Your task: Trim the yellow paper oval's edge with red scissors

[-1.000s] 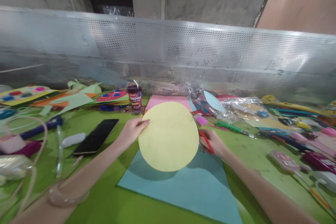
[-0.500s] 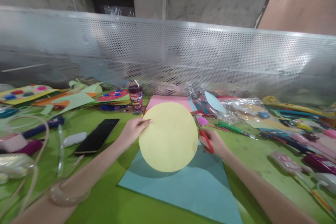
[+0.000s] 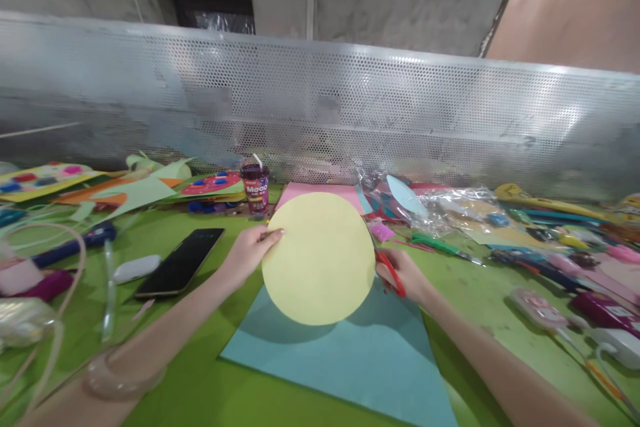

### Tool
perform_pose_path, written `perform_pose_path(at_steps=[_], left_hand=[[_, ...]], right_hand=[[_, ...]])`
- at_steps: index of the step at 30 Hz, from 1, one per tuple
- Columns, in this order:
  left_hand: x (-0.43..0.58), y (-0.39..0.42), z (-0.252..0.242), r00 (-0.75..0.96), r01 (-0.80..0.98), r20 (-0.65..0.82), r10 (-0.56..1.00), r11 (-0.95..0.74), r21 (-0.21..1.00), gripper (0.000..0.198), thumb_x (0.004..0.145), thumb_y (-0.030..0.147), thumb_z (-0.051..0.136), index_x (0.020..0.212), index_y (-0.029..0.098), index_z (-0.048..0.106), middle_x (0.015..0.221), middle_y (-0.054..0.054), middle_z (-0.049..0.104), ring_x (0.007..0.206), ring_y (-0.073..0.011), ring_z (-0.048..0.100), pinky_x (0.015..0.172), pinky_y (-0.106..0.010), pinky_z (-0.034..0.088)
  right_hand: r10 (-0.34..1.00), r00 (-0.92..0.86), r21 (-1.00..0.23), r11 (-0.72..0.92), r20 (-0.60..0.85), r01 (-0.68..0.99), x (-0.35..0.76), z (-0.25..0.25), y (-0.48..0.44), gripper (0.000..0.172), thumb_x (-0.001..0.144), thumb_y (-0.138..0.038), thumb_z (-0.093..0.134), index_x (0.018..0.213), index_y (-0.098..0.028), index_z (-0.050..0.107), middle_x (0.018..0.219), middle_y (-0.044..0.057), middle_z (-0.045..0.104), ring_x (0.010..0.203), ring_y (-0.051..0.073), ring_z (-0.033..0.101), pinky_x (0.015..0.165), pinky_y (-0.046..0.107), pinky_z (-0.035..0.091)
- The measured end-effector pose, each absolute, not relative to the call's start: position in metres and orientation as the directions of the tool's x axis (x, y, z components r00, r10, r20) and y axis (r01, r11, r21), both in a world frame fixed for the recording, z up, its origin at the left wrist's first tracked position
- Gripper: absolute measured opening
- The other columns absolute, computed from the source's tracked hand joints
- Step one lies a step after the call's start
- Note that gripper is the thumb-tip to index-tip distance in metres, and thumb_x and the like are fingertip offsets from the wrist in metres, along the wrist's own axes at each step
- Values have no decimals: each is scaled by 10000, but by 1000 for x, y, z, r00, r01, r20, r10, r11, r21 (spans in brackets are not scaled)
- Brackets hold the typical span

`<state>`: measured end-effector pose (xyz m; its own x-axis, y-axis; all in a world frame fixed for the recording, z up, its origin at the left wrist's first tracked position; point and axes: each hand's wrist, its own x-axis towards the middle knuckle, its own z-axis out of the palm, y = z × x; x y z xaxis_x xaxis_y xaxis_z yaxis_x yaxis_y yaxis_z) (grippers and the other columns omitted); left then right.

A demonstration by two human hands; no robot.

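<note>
A round disc of pale yellow paper (image 3: 320,259) is held up in front of me. My left hand (image 3: 253,250) pinches its left edge, thumb on the front face and fingers behind. My right hand (image 3: 401,272) grips a pair of red-handled scissors (image 3: 393,275) at the disc's right edge. The blades run up along that edge and are partly hidden by the paper, so I cannot tell whether they touch it. Below the disc, a blue sheet (image 3: 345,367) lies flat on the green tabletop (image 3: 185,373). Pink paper (image 3: 295,195) lies behind the disc.
A dark phone (image 3: 183,261) and a white oval case (image 3: 137,269) lie left. A lidded drink cup (image 3: 256,190) with a straw stands behind. Green-handled scissors (image 3: 435,243) and plastic wrapping (image 3: 450,210) lie right. A perforated metal panel (image 3: 320,107) closes off the back.
The scissors have come in closer against the disc's right edge, with less of the blades showing. The disc stays held in my left hand. The view has shifted slightly.
</note>
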<state>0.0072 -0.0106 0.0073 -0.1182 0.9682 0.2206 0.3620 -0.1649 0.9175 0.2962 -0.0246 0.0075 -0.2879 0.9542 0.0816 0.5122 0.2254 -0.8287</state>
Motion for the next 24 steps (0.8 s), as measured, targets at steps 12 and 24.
perform_pose_path(at_steps=[12, 24], left_hand=[[6, -11, 7, -114, 370, 225, 968, -169, 914, 426, 613, 517, 548, 761, 129, 645, 647, -57, 662, 550, -202, 576, 447, -250, 358], [4, -8, 3, -68, 346, 185, 980, -151, 926, 411, 661, 503, 525, 808, 132, 626, 695, -56, 668, 612, -217, 602, 500, -264, 406]], right_hand=[[960, -274, -850, 188, 54, 493, 295, 10, -26, 100, 663, -242, 417, 596, -169, 405, 472, -61, 405, 370, 73, 454, 353, 186, 390], [961, -271, -818, 201, 58, 538, 297, 6, -23, 139, 695, -271, 443, 666, -139, 477, 487, -46, 405, 401, 64, 441, 369, 163, 354]])
